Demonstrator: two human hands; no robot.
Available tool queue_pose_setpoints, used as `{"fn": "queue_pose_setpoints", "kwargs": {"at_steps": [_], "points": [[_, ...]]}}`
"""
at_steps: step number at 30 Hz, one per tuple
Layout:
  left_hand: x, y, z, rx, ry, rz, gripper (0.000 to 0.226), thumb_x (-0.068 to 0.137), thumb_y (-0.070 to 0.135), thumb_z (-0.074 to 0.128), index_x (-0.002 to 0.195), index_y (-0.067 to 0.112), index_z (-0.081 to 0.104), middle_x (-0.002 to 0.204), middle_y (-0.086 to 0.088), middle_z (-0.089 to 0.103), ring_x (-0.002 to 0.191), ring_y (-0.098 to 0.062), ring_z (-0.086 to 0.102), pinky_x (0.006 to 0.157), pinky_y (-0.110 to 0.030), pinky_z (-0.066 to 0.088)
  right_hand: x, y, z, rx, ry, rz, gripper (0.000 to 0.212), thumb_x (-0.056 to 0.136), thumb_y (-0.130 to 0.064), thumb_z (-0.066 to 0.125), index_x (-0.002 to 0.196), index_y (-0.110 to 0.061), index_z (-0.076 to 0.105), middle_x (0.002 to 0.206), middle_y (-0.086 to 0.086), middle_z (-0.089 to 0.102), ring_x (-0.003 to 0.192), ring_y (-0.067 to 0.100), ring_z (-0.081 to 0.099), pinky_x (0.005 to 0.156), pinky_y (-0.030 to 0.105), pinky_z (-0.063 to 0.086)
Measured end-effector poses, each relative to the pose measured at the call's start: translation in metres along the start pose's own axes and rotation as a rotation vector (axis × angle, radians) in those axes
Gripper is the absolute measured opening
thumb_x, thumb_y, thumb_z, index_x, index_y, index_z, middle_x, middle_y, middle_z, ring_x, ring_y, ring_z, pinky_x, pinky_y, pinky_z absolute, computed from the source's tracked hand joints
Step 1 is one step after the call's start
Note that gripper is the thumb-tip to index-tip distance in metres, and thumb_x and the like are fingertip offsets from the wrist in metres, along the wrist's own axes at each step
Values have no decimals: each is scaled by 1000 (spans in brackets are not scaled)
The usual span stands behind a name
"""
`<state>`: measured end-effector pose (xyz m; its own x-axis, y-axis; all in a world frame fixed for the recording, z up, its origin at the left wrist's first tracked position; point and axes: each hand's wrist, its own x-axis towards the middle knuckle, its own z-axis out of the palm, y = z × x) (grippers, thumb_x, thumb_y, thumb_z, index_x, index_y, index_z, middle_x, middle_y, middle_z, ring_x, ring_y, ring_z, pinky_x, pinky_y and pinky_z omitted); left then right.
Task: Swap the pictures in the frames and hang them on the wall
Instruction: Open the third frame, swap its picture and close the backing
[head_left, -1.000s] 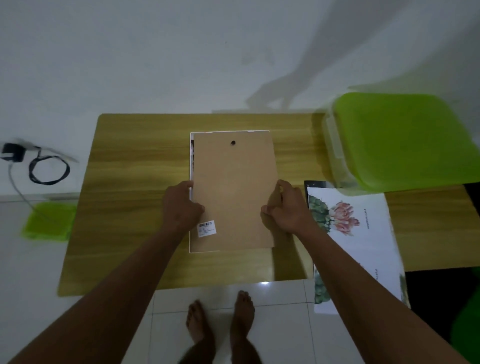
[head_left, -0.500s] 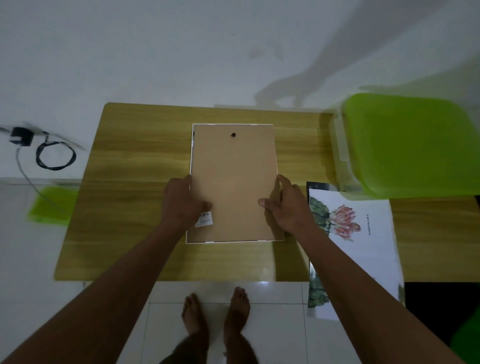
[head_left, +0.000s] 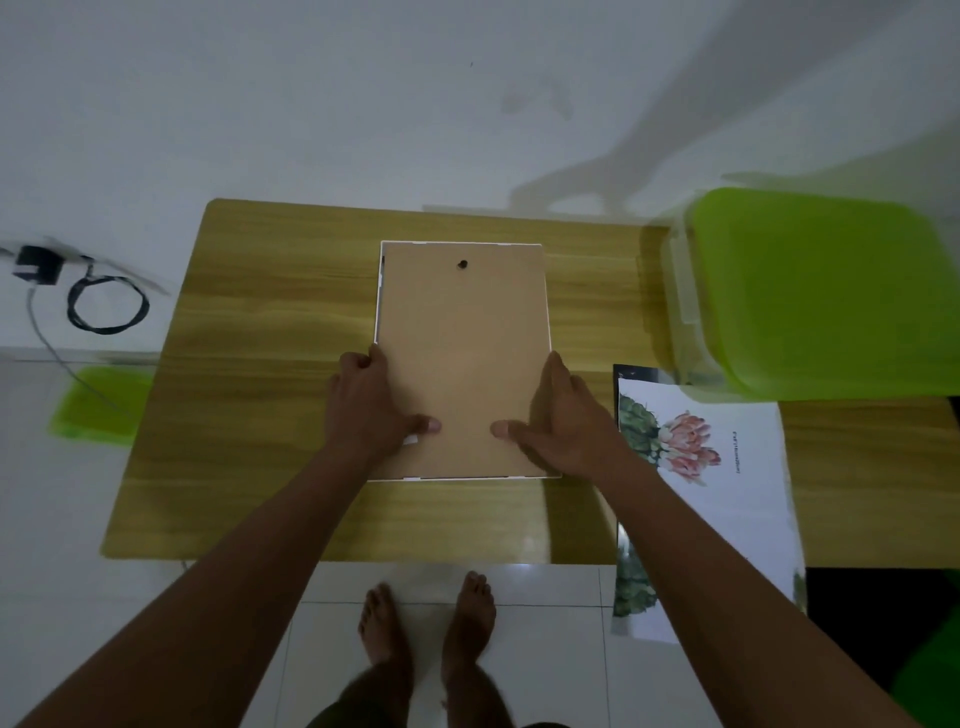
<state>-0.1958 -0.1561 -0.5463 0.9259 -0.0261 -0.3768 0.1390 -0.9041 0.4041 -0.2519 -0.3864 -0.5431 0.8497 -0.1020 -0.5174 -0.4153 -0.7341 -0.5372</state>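
Note:
A white picture frame (head_left: 464, 332) lies face down in the middle of the wooden table (head_left: 270, 364), its brown backing board with a small hanging hole facing up. My left hand (head_left: 371, 408) lies on the frame's lower left edge, thumb pressed flat on the board. My right hand (head_left: 558, 421) rests on the lower right edge, thumb also on the board. A loose flower print (head_left: 711, 467) lies to the right, hanging over the table's front edge.
A green-lidded plastic box (head_left: 815, 296) stands at the table's back right. On the floor to the left are a black charger with a coiled cable (head_left: 98, 306) and a green lid (head_left: 98, 405). My bare feet (head_left: 431, 623) stand at the table's front.
The backing board, earlier askew over the frame, now sits square inside it. Both hands have flattened onto its lower part, thumbs moved inward.

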Motion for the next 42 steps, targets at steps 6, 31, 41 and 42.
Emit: {"fn": "queue_pose_setpoints", "kwargs": {"at_steps": [6, 31, 41, 42], "points": [[5, 1, 2, 38, 37, 23, 122, 53, 52, 87, 147, 3, 26, 136, -19, 37, 123, -38, 39, 105, -39, 34, 11, 3, -9, -10, -76, -25, 130, 69, -51, 84, 156, -20, -7, 153, 15, 33, 137, 31, 37, 106, 37, 38], [-8, 0, 11, 124, -88, 200, 115, 70, 66, 69, 154, 25, 3, 157, -24, -15, 148, -35, -2, 113, -45, 26, 5, 1, -14, -532, -7, -244, 129, 67, -83, 59, 157, -14, -2, 165, 6, -8, 149, 28, 17, 115, 47, 28], [-12, 1, 11, 171, -131, 181, 143, 49, 80, 70, 154, 19, -7, 154, -29, -21, 147, -40, -6, 116, -46, 19, 2, -1, -13, -593, 21, -280, 120, 72, -82, 51, 157, -12, 4, 165, 9, -2, 145, 31, 27, 109, 48, 37], [-12, 2, 12, 177, -131, 178, 142, 50, 80, 70, 154, 20, -8, 154, -29, -21, 147, -40, -6, 116, -46, 18, 2, -1, -13, -586, 20, -283, 120, 72, -82, 52, 157, -11, 4, 165, 9, -2, 145, 31, 27, 109, 48, 36]]}}
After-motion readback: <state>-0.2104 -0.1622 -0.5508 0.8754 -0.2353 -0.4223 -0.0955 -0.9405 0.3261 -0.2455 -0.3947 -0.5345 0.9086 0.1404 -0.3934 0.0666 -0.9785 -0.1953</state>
